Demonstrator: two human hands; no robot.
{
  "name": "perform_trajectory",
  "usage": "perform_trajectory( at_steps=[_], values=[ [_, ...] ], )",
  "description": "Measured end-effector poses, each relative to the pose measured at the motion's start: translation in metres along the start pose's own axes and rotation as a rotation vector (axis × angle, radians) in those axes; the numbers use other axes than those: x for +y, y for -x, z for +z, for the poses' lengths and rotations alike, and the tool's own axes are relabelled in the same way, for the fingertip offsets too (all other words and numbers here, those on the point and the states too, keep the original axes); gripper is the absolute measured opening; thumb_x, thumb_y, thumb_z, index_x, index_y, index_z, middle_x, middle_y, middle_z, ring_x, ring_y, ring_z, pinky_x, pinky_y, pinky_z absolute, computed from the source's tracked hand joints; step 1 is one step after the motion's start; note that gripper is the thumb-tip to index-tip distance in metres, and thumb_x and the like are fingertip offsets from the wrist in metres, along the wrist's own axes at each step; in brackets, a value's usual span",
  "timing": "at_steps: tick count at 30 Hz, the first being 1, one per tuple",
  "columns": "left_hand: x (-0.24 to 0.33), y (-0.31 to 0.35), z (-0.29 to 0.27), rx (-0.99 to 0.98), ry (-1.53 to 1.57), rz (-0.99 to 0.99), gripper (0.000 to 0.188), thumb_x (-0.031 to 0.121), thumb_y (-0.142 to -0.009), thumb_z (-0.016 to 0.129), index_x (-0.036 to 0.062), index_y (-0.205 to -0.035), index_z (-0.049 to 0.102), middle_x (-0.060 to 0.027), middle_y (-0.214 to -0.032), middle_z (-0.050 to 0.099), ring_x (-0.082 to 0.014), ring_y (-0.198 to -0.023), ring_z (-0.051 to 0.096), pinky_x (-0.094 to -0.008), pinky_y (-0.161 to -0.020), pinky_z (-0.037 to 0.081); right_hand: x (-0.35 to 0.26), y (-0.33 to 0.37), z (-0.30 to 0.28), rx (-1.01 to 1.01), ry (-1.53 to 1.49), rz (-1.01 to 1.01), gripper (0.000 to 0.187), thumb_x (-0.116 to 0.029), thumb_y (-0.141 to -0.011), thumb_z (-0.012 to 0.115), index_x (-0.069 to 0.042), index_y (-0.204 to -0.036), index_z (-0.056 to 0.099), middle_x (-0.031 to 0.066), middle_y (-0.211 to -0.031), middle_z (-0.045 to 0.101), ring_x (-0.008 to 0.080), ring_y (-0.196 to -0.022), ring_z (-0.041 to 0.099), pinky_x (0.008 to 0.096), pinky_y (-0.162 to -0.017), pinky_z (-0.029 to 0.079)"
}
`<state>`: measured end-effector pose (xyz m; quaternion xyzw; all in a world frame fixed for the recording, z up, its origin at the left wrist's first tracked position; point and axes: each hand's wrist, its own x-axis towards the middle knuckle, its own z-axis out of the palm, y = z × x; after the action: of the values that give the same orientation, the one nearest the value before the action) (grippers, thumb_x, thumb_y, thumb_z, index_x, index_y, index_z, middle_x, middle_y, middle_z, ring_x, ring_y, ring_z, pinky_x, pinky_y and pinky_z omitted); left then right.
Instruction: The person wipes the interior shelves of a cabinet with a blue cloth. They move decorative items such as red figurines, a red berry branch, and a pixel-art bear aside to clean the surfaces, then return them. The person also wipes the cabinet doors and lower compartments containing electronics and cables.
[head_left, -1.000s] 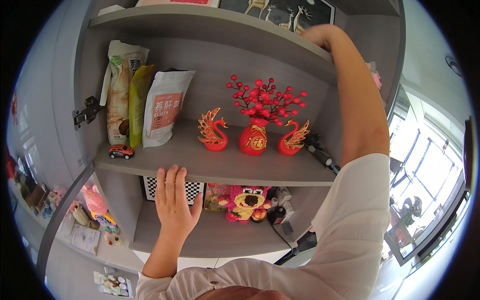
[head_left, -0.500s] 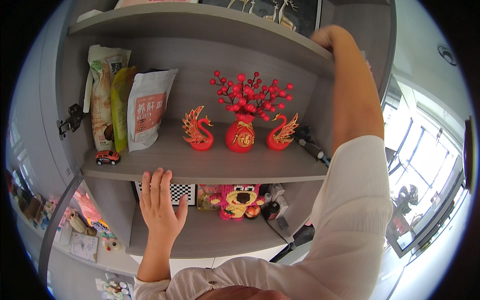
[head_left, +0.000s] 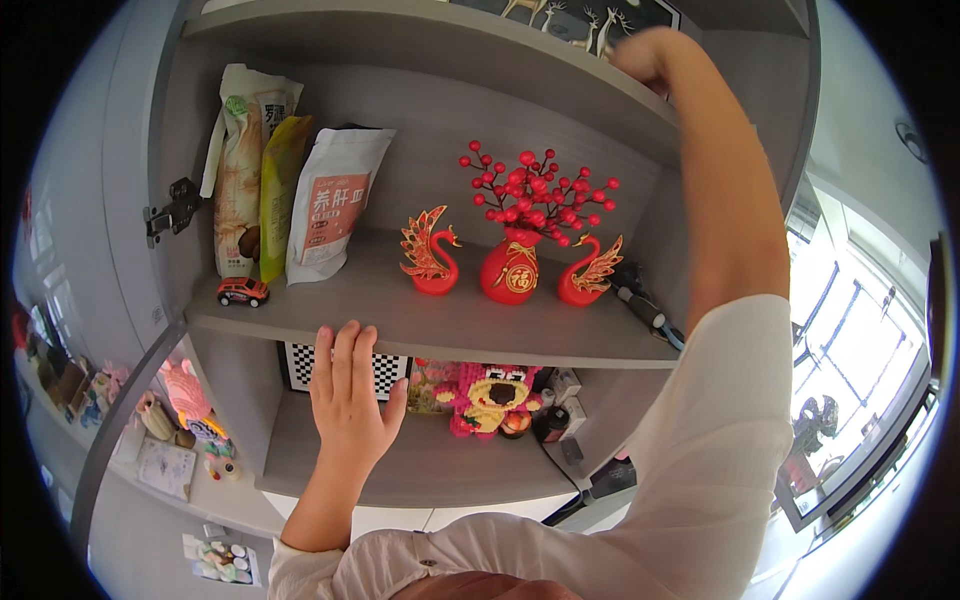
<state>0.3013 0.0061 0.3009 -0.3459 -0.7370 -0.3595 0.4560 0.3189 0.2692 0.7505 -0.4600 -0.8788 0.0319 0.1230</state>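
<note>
My left hand (head_left: 352,395) rests its outstretched fingers against the front edge of the middle shelf (head_left: 450,325). High on the right, my right hand (head_left: 645,58) reaches to the upper shelf (head_left: 400,40); its fingers are blurred and partly hidden, so whether they grip anything does not show. Nearest to that hand are gold deer shapes (head_left: 607,30) in front of a dark framed panel. Below, on the middle shelf, a red vase (head_left: 509,272) with red berry branches (head_left: 535,185) stands between a left swan figurine (head_left: 432,262) and a right swan figurine (head_left: 585,278).
Bags lean at the left: a tall pouch (head_left: 240,190), a yellow-green bag (head_left: 280,200), a white pouch (head_left: 335,210). A toy car (head_left: 243,292) sits before them. Lower down are a checkered board (head_left: 391,377) and brick bear (head_left: 492,392). A door hinge (head_left: 175,210) juts out left.
My right hand has moved left along the upper shelf, closer to the deer shapes. My left hand keeps its place on the middle shelf's edge. The whole view has shifted slightly.
</note>
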Motion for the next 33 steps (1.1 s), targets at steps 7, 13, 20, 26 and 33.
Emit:
perform_trajectory(
  at_steps=[7, 13, 20, 26, 33],
  values=[
    [-0.003, -0.002, 0.0, 0.034, -0.014, 0.043, 0.059, 0.023, -0.078, 0.066, 0.0058, -0.131, 0.048, -0.0131, -0.133, 0.049, -0.0404, -0.129, 0.04, -0.0454, -0.099, 0.037, -0.048, 0.075, 0.023, -0.014, -0.119, -0.75, 0.033, -0.026, -0.089, 0.055, -0.008, -0.115, 0.063, 0.0025, -0.1, 0.065, 0.012, -0.088, 0.058, 0.0328, -0.073, 0.048],
    [-0.007, -0.002, -0.005, 0.037, -0.006, 0.036, 0.06, 0.022, -0.076, 0.067, 0.0044, -0.13, 0.047, -0.0151, -0.132, 0.049, -0.0425, -0.125, 0.042, -0.046, -0.097, 0.038, -0.026, 0.077, 0.006, 0.167, 0.048, -0.916, 0.033, -0.024, -0.084, 0.054, -0.008, -0.111, 0.066, 0.0013, -0.101, 0.063, 0.0106, -0.091, 0.055, 0.0281, -0.075, 0.046],
    [-0.007, -0.002, -0.003, 0.056, -0.007, 0.06, 0.064, 0.024, -0.074, 0.068, 0.0034, -0.131, 0.046, -0.0151, -0.132, 0.049, -0.0416, -0.124, 0.043, -0.0444, -0.094, 0.039, -0.1, 0.151, -0.015, 0.071, 0.537, -0.989, 0.034, -0.025, -0.087, 0.05, -0.004, -0.108, 0.066, 0.0066, -0.098, 0.065, 0.0164, -0.089, 0.055, 0.0319, -0.081, 0.044],
    [-0.013, 0.0, -0.002, 0.075, -0.053, 0.077, 0.059, 0.027, -0.076, 0.066, 0.0073, -0.129, 0.05, -0.0099, -0.131, 0.051, -0.0349, -0.123, 0.045, -0.0424, -0.094, 0.038, -0.176, 0.221, 0.037, 0.406, 0.214, -1.184, 0.037, -0.03, -0.089, 0.045, -0.004, -0.106, 0.066, 0.0135, -0.108, 0.066, 0.027, -0.099, 0.062, 0.0388, -0.083, 0.048],
    [-0.012, -0.004, -0.006, 0.055, -0.032, 0.081, 0.054, 0.025, -0.077, 0.065, 0.0098, -0.127, 0.052, -0.0077, -0.13, 0.053, -0.0328, -0.123, 0.046, -0.0417, -0.093, 0.039, -0.182, 0.16, 0.037, 0.469, -0.07, -1.451, 0.035, -0.029, -0.09, 0.046, -0.004, -0.105, 0.066, 0.0111, -0.105, 0.066, 0.0231, -0.096, 0.06, 0.0356, -0.084, 0.045]
  ],
)
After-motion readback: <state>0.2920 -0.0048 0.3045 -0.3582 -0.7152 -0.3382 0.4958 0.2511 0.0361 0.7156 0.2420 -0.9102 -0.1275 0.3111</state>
